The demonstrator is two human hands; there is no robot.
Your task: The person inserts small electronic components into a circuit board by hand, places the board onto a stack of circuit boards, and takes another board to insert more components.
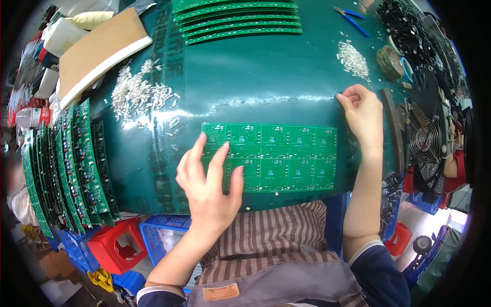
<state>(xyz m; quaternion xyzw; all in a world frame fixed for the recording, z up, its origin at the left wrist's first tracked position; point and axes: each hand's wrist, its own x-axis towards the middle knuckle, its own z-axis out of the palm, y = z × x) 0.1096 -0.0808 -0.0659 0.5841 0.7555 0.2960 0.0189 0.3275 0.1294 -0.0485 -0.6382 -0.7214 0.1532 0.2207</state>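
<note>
A green circuit board panel (pixel 276 156) lies flat on the dark green table mat (pixel 266 77), near the front edge. My left hand (pixel 207 184) hovers over the panel's left end with fingers spread, holding nothing. My right hand (pixel 363 112) rests on the mat just past the panel's upper right corner, its fingertips pinched on something small and dark that I cannot make out. A small heap of silvery parts (pixel 353 59) lies above the right hand, and a wider scatter of silvery parts (pixel 135 94) lies at the upper left.
Populated green boards (pixel 66 163) overlap in a row at the left. Bare green boards (pixel 238 20) are stacked at the far edge. Blue-handled cutters (pixel 353 20), tape rolls (pixel 391 61), a black fan (pixel 424 140) and black parts fill the right. A cardboard slab (pixel 97 48) sits top left. Red stool (pixel 115 243) and blue crates stand below.
</note>
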